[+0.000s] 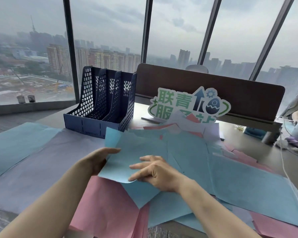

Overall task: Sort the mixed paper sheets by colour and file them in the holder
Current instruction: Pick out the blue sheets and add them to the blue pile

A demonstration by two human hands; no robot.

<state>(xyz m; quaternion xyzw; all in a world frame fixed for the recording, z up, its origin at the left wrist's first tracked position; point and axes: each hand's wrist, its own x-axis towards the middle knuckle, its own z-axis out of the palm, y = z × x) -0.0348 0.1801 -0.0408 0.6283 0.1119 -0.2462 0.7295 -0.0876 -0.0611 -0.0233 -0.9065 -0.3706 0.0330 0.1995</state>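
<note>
Here, nearest you, pink sheets (108, 206) lie spread over the desk's front edge, with lavender sheets (41, 162) fanned out to the left and more blue paper (248, 182) overlapping to the right. Your left hand (96, 160) grasps the left edge of a light blue sheet (127, 152), thumb on top and fingers tucked beneath it, lifting that side so its far corner curls upward. Your right hand (155, 174) lies on the same sheet, fingers loosely extended and pressing flat on the paper, gripping nothing. Beyond the hands, a jumbled heap of mixed sheets (193, 127) in pink, white and lavender sits just in front of a cut-out sign (187, 103) with green characters. Left of that heap stands the dark blue mesh file holder (100, 103), its three slots facing you with no paper visible in them. Behind it runs a brown desk divider (213, 86), then tall windows (110, 31) over a hazy city.
</note>
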